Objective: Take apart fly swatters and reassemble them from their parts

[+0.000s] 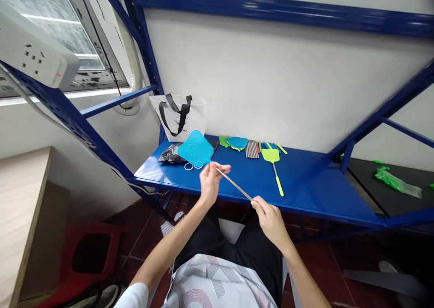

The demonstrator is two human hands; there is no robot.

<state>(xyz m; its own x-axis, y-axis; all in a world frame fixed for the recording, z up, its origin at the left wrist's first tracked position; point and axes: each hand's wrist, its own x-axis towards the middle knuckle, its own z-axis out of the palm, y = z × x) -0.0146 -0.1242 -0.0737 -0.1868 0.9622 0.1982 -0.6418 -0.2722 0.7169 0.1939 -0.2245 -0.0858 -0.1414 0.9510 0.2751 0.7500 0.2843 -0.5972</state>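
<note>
My left hand is closed in a pinch at the neck of a blue fly swatter head, some of its fingers stretched out. A thin metal rod runs from that neck down to my right hand, which is closed around its lower end. Whether the rod sits inside the neck is hidden by my left fingers. On the blue table lies a yellow-green fly swatter with rod and handle. Behind it are blue swatter heads, a green head, metal rods and coloured handles.
At the table's left end stand a white tote bag and a black plastic bag, with white-ringed scissors in front. Blue frame posts flank the table. A green plastic bag lies on a dark surface at right.
</note>
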